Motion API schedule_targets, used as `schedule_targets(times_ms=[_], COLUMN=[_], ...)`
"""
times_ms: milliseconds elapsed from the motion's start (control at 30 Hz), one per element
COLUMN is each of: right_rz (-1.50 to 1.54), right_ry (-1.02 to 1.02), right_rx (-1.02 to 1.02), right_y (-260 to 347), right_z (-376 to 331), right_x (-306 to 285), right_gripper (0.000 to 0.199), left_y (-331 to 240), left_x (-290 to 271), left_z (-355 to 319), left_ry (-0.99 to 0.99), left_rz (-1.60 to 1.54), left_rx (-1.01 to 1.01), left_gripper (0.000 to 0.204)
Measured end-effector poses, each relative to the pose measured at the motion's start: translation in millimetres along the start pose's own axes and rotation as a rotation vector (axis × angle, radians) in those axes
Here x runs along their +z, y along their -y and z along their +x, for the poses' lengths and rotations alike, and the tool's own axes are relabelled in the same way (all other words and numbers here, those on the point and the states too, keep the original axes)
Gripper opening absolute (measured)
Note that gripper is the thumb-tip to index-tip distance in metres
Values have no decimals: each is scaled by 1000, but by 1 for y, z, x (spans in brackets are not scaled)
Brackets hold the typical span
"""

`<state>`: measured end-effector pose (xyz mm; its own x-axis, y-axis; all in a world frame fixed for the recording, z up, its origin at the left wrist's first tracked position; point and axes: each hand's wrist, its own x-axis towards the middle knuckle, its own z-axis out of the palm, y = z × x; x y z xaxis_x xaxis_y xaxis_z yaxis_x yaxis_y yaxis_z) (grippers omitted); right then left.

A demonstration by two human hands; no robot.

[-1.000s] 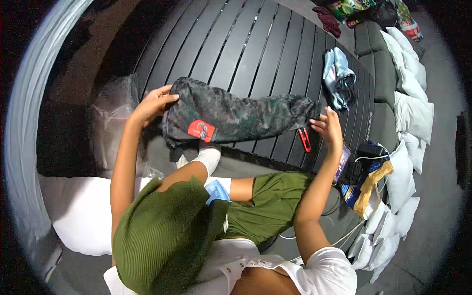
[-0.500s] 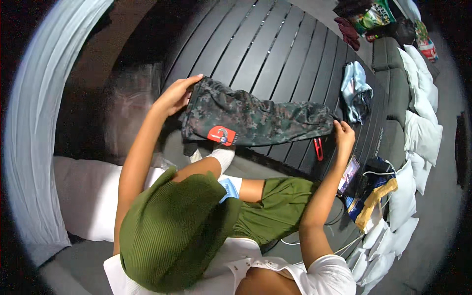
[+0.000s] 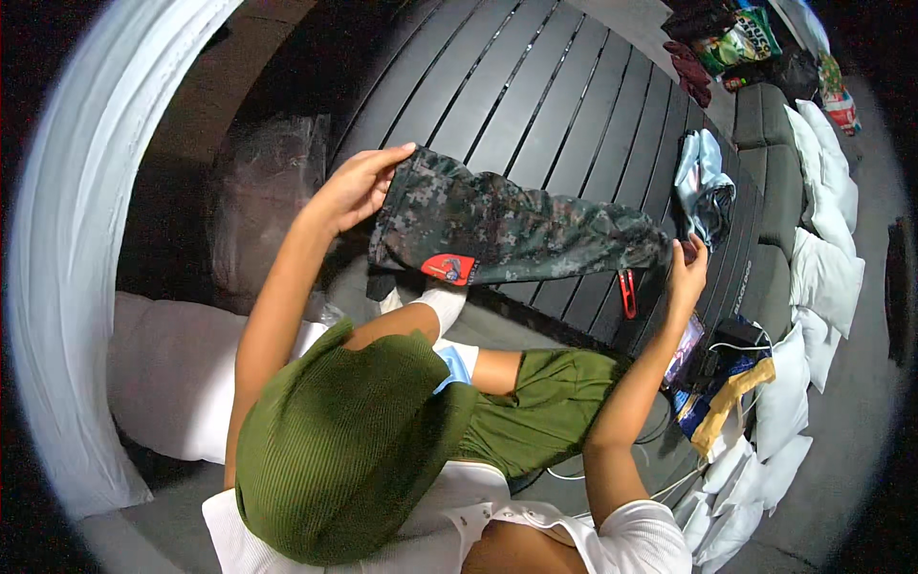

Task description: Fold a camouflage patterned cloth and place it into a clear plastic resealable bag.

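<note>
L hand [image 3: 361,191] half-curled, thumb & fingers pinching upper corner of camo garment's [image 3: 526,225] wide end; R hand [image 3: 688,268] nearly closed, fingertips pinching narrow end. Garment spans btwn both, over near edge of dark slatted table [image 3: 526,96]. Slim red item [image 3: 629,311] just L of R hand, below garment. Lt-blue satiny cloth [image 3: 701,177] just beyond R hand; black box [image 3: 741,332] w/ white cable & yellow-blue pkg [image 3: 722,411] nearer body, R of R forearm. White pillows [image 3: 827,263] well R of R hand; clear plastic bag [image 3: 277,182] L of L hand. In the way: bent knee in green shorts [image 3: 354,450] btwn forearms; white-socked foot [image 3: 445,304] partly under garment.

Garment's underside hidden; can't tell sleeve from trouser leg. Phone-like device [image 3: 687,346] partly behind R forearm. Red item's kind unclear.
</note>
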<state>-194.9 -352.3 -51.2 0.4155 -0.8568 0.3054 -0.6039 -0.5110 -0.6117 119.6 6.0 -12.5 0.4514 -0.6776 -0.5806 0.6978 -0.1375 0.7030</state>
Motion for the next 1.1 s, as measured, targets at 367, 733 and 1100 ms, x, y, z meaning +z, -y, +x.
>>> schedule_targets(times_ms=[367,733,1100], right_rz=[-194,-294,83], right_ry=[291,443,294], right_rx=[118,332,447], right_y=[-12,11,39], right_z=[-78,-81,-112], right_x=[-4,-7,-23], right_gripper=[51,36,18], left_y=[8,10,25], left_x=[50,100,91], left_z=[-8,-37,-36], left_ry=[-204,115,173], left_rz=[368,160,672], left_rx=[522,319,526], left_gripper=[53,45,25])
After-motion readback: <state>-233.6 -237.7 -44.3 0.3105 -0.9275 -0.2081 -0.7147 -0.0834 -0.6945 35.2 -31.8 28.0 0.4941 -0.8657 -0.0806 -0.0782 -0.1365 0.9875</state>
